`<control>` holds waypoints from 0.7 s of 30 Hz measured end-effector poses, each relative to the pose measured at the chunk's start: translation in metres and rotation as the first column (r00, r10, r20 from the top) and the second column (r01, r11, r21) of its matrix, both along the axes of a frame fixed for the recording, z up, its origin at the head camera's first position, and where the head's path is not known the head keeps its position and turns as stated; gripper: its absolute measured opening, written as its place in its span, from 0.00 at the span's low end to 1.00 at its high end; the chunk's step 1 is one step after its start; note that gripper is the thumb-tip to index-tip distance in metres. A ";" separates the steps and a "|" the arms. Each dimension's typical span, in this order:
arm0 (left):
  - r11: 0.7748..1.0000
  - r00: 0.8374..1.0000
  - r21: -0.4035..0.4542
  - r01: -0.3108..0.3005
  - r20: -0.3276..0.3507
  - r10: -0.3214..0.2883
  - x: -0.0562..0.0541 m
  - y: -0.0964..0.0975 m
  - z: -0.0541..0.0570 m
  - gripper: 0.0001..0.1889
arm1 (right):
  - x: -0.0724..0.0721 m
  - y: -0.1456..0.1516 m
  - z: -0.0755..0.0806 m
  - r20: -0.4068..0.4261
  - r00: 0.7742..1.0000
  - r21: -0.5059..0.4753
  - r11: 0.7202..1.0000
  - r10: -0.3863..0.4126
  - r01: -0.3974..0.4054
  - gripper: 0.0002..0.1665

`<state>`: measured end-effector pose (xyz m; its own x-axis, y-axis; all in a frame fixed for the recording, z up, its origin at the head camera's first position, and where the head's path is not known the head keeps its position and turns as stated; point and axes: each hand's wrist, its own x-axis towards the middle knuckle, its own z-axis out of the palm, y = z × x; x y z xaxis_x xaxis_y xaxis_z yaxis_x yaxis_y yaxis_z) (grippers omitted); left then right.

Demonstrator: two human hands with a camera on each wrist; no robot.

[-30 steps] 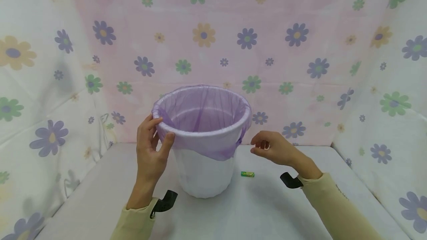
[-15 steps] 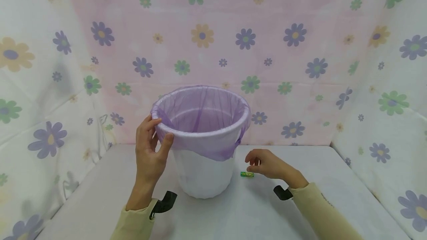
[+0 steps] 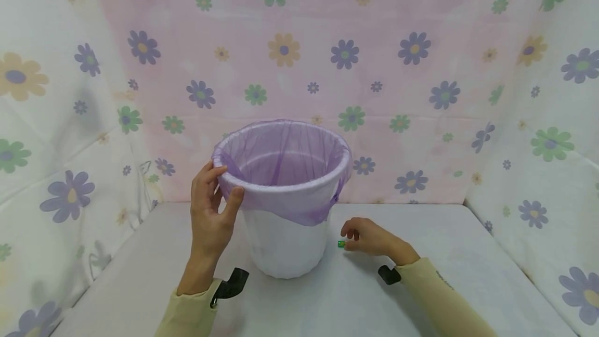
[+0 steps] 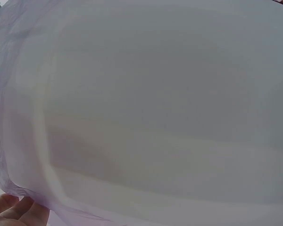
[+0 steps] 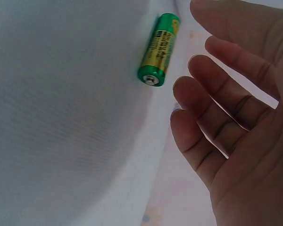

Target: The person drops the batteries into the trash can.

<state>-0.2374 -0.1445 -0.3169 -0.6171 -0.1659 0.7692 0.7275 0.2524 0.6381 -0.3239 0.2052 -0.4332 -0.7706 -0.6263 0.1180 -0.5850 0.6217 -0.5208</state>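
A white trash can point(image 3: 285, 246) stands upright on the table, lined with a thin purple trash bag point(image 3: 281, 212) folded over its rim. My left hand point(image 3: 210, 217) holds the can at the left of the rim, thumb on the front and fingers around the side. In the left wrist view, its fingertips point(image 4: 26, 212) meet the bag's edge. A green and gold battery point(image 5: 159, 49) lies on the table right of the can. My right hand point(image 3: 369, 238) is low beside it, partly covering it in the head view. The right wrist view shows relaxed fingers apart from the battery.
A white cloth-covered table point(image 3: 299, 306) carries these things. Behind it hangs a pink flowered curtain point(image 3: 299, 25), with white flowered side curtains point(image 3: 37, 134). Each sleeve cuff carries a black wrist mount point(image 3: 389, 274).
My right hand has come down and slightly left to the battery, now covering part of it in the head view. My left hand keeps its hold on the trash can.
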 end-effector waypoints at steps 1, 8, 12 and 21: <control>1.000 1.000 -0.001 -0.001 0.001 0.001 0.000 0.000 0.000 0.26 | -0.002 0.000 -0.002 0.003 1.000 0.007 1.000 -0.006 0.006 0.12; 1.000 1.000 -0.003 -0.009 -0.007 0.009 0.000 0.000 0.000 0.26 | -0.010 -0.005 -0.011 0.031 0.999 0.055 0.998 -0.008 0.006 0.12; 1.000 1.000 -0.005 -0.012 -0.005 0.012 0.000 0.000 0.000 0.26 | -0.012 -0.006 -0.013 0.045 0.999 0.096 0.995 -0.009 0.005 0.10; 1.000 1.000 -0.003 -0.012 -0.005 0.012 0.001 0.000 0.000 0.26 | -0.011 -0.008 -0.012 0.117 0.993 0.085 0.996 -0.018 0.008 0.08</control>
